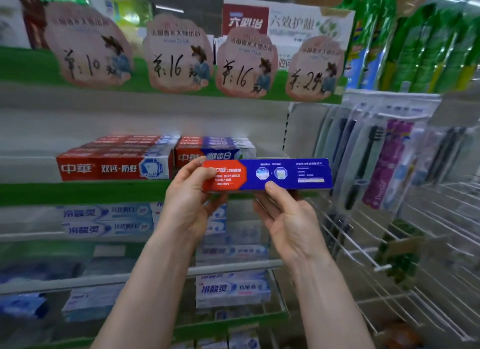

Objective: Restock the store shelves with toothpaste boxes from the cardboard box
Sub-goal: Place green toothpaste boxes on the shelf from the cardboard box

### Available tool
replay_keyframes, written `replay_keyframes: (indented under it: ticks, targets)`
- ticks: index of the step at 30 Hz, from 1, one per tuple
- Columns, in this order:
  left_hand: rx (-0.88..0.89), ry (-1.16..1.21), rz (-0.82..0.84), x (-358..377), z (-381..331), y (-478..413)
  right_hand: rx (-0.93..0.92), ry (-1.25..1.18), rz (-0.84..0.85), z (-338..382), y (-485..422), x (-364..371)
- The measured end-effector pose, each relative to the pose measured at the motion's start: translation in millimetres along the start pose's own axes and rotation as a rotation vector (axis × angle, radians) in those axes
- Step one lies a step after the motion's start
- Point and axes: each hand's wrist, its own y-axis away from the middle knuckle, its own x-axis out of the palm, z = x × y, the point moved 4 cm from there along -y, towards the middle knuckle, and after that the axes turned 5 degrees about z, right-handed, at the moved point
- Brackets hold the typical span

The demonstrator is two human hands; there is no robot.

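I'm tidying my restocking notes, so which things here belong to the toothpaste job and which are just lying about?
Job: blue-and-red toothpaste box, gripped by the left hand and right hand; matching stack on the shelf; red toothpaste stack beside it.
Lying about: handwritten price tags; hanging toothbrush packs; white wire rack; pale blue toothpaste boxes below.

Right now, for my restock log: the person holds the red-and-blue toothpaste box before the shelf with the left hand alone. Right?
Not alone. In the head view the left hand holds the red-and-blue toothpaste box at its red end and the right hand its lower edge, before the shelf.
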Motion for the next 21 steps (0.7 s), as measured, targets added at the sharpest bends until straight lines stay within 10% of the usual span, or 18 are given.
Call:
replay_keyframes:
  ticks: [21]
  targets:
    - [0.083,-0.557,-0.314,1,-19,-111,0.152,0.592,0.406,52,-163,-39]
